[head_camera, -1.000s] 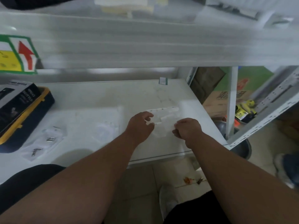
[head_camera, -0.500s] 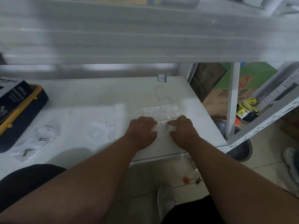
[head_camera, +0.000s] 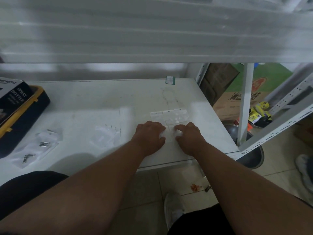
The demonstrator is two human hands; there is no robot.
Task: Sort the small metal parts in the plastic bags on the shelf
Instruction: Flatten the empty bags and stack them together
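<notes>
Both of the person's hands lie palm down on the white metal shelf (head_camera: 94, 106), near its front edge and toward its right side. The left hand (head_camera: 149, 134) and the right hand (head_camera: 189, 136) sit close together with a narrow gap between them, and a small clear plastic bag (head_camera: 170, 133) shows in that gap. The fingers of both hands bend down onto this bag and press it against the shelf; whether any finger pinches the plastic cannot be told, since the view is blurred there.

Just beyond the hands, farther back on the shelf, a row of small clear plastic bags (head_camera: 169, 115) lies flat, side by side and touching one another. To the left of the left hand, apart from it, a crumpled clear plastic bag (head_camera: 105, 137) rests on the shelf. Well to the left, near the front edge, a loose heap of clear plastic bags (head_camera: 39, 145) holds small silvery metal parts (head_camera: 44, 144), with one more metal piece nearer the front.

At the far left stands a dark case with yellow trim (head_camera: 22, 114), and a black printed cardboard box (head_camera: 11, 95) lies on top of it. A small green-edged tag (head_camera: 170, 80) stands at the back edge of the shelf. A pale upper shelf (head_camera: 152, 31) fills the top of the view.
</notes>
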